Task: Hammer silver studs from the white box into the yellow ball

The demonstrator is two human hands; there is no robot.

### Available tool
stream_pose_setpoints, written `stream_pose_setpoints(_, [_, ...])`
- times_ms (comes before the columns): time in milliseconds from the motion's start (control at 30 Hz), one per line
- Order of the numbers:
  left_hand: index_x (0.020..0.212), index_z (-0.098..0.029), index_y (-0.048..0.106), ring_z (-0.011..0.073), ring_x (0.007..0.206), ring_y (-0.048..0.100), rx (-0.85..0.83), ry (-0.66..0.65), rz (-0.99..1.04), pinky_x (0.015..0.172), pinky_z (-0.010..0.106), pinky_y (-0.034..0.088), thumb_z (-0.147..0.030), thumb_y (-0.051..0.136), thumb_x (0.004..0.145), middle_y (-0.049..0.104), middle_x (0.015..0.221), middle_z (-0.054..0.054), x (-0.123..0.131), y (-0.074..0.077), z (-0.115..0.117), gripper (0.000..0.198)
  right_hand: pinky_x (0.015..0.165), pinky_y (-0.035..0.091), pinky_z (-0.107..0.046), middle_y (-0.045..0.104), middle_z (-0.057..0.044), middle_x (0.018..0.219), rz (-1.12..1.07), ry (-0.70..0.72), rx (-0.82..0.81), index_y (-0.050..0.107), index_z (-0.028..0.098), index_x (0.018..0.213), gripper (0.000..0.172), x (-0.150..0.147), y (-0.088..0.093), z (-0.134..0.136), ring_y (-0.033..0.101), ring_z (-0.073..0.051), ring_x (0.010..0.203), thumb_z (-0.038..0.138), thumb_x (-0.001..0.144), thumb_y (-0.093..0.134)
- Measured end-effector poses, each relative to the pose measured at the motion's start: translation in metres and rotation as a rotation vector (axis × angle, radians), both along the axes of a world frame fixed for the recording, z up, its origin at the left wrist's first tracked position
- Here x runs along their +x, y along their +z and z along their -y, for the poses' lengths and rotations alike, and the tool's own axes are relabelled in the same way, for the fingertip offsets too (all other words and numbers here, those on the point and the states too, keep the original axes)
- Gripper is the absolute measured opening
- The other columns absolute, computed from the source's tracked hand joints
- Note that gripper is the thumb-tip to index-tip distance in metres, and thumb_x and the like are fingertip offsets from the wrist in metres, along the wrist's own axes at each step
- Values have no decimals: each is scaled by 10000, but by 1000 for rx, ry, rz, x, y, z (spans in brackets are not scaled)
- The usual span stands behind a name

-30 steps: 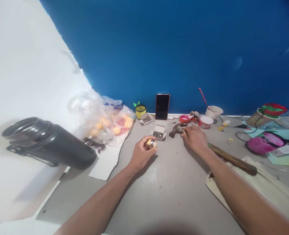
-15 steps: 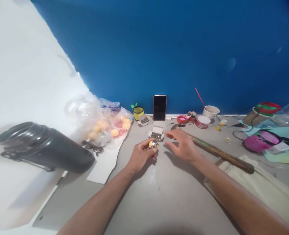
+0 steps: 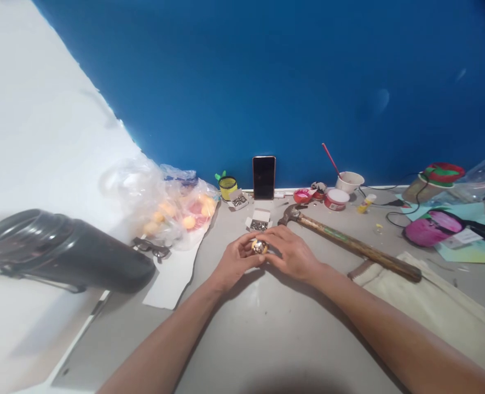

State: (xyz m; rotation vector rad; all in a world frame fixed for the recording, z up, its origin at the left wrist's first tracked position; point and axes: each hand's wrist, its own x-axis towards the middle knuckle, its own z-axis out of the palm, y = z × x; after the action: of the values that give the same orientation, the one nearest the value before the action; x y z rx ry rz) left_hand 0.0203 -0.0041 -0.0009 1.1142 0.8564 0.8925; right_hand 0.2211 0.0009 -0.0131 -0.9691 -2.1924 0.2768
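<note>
Between the fingers of my left hand (image 3: 235, 257) is a small orange-yellow ball (image 3: 259, 247), partly covered with shiny silver tack heads. My right hand (image 3: 289, 253) has closed in on the same ball from the right, its fingertips and thumb touching it; whether a tack is pinched there is hidden. Just behind my hands stands a small open white box (image 3: 259, 223) of silver tacks. A second box of tacks (image 3: 238, 201) lies tipped farther back on the left.
A claw hammer (image 3: 351, 241) lies to the right, its handle end over a pale cloth (image 3: 435, 306). At left are a dark flask (image 3: 74, 251), eyeglasses (image 3: 152, 248) and plastic bags with orange balls (image 3: 189, 222). A phone (image 3: 264, 178) leans on the blue wall.
My right hand has moved left from beside the tack box to the ball, and its fingers have closed in. The hammer head is now uncovered. The view has shifted slightly.
</note>
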Motion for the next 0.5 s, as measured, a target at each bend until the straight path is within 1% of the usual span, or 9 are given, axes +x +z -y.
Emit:
stream_pose_setpoints(100, [1237,-213,727,175,867,640,8,-60,61,741,280,493,-322,826,785,710,1043,83,1,2,0,475,994,526,-429,706,-88,1219,-37,-17,-93,652,287,1339,367,0,3,0,620,-263,1168,300,972,652])
stream_pose_setpoints(167, [1196,-200,752,155,807,625,-4,-41,75,722,272,482,-341,800,810,707,996,78,2,4,0,414,1001,518,-427,711,-76,1218,-28,-11,-126,648,304,1350,378,0,6,1,619,-261,1171,306,972,656])
stream_pose_setpoints(233, [1154,-181,767,139,738,605,-5,-4,43,700,269,476,-340,797,814,705,910,67,4,4,1,377,987,515,-433,718,-82,1203,-2,3,-127,643,296,1365,401,-2,8,3,628,-265,1133,304,965,662])
stream_pose_setpoints(333, [1154,-168,763,141,700,612,10,18,-7,697,279,491,-337,790,823,706,843,60,4,4,1,372,968,510,-426,726,-90,1179,8,6,-138,642,274,1368,411,-3,11,5,634,-265,1090,300,959,666])
stream_pose_setpoints(400, [1196,-189,744,158,750,645,15,14,7,723,290,511,-340,803,811,724,908,68,3,4,2,418,972,505,-413,727,-85,1188,-31,-8,-176,651,272,1345,384,-4,12,5,633,-259,1110,298,962,658])
stream_pose_setpoints(500, [1247,-219,717,191,880,679,23,8,13,766,304,530,-349,826,789,731,1125,99,1,6,4,489,953,509,-394,730,-77,1181,-131,-57,-273,669,255,1281,351,-4,14,5,651,-247,1098,269,931,681])
